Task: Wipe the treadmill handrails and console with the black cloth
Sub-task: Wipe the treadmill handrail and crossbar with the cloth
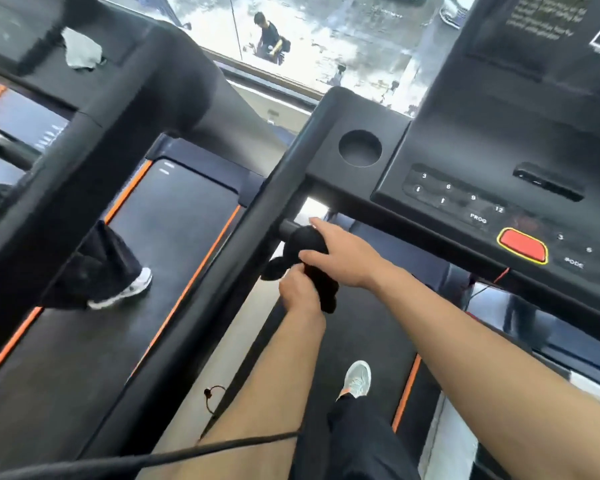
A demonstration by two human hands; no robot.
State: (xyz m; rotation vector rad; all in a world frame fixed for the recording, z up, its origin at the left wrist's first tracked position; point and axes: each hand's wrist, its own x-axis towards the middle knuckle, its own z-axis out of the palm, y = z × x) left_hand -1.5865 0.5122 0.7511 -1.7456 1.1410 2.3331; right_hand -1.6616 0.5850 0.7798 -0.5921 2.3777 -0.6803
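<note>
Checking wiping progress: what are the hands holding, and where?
Both hold the black cloth: right hand on its upper bunch at the grip bar, left hand on its lower part.

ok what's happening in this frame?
A person stands on a treadmill, both hands on a black cloth bunched around the short grip bar under the console. The right hand presses the cloth against the bar; the left hand holds its hanging end. Another person's leg is on the neighbouring treadmill.
</note>
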